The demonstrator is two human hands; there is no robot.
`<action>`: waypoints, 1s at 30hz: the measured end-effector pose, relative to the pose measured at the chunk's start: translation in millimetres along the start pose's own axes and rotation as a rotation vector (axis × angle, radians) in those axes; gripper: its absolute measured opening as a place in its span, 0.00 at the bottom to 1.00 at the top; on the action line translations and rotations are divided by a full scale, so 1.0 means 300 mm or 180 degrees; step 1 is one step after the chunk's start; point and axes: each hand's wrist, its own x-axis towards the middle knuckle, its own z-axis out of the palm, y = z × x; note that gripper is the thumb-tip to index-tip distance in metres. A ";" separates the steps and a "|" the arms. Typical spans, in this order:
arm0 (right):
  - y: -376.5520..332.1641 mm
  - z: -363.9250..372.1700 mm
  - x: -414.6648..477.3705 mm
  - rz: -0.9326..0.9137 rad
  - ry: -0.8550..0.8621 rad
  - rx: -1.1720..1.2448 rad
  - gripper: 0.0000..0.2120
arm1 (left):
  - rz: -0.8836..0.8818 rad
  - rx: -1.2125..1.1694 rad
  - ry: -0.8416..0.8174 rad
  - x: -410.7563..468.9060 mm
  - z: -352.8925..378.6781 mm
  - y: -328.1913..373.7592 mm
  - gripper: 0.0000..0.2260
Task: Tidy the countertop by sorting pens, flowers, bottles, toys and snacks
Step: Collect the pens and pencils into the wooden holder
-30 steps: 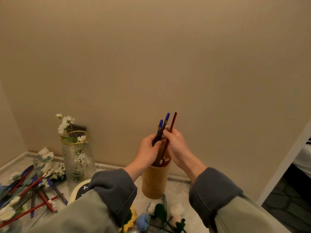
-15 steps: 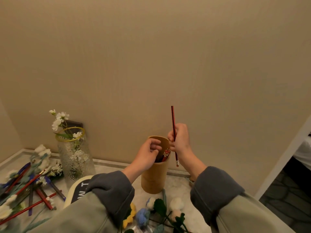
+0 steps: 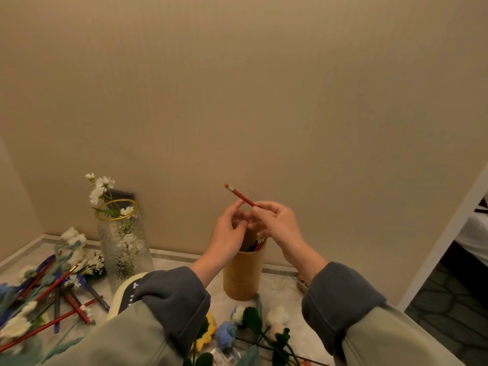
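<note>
Pencil: red pencil (image 3: pixel 241 195) is at centre frame, slanted, its eraser end toward the upper left, above the cup (image 3: pixel 244 273).
Right grip: your right grip (image 3: pixel 277 223) pinches the pencil's lower part.
Left grip: your left grip (image 3: pixel 229 233) curls loosely beside the shaft; you cannot tell whether it touches.
Cup: it stands on the counter (image 3: pixel 277 289) with pens (image 3: pixel 254 245) inside.
Risk: lowered this slanted, the tip could snag the rim or the packed pens and topple the cup.
</note>
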 end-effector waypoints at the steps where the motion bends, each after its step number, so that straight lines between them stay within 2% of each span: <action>1: 0.004 0.001 0.002 -0.0096 0.0057 -0.0166 0.06 | 0.0037 0.0024 0.0031 0.001 0.001 0.002 0.18; 5: 0.018 0.008 0.007 -0.0323 0.0123 -0.0560 0.06 | 0.0233 0.0055 0.0098 -0.009 -0.002 0.018 0.15; 12: 0.020 0.022 0.016 -0.0336 -0.0246 -0.0506 0.07 | 0.0516 -0.0350 0.0258 0.006 0.001 0.058 0.11; 16: 0.058 0.011 0.023 0.0035 -0.0282 -0.0939 0.07 | 0.0132 -0.0292 0.0088 0.022 0.013 0.032 0.11; 20: 0.072 -0.006 0.011 0.0190 -0.0221 -0.0908 0.07 | -0.0213 -0.0139 -0.0078 0.014 0.024 -0.015 0.11; 25: 0.096 -0.007 -0.001 0.0093 -0.0090 -0.0897 0.09 | -0.0325 0.0024 -0.0237 -0.010 0.020 -0.040 0.11; 30: 0.117 -0.005 -0.011 -0.0024 0.0195 -0.0800 0.07 | -0.0478 0.0071 -0.0046 -0.019 0.022 -0.067 0.11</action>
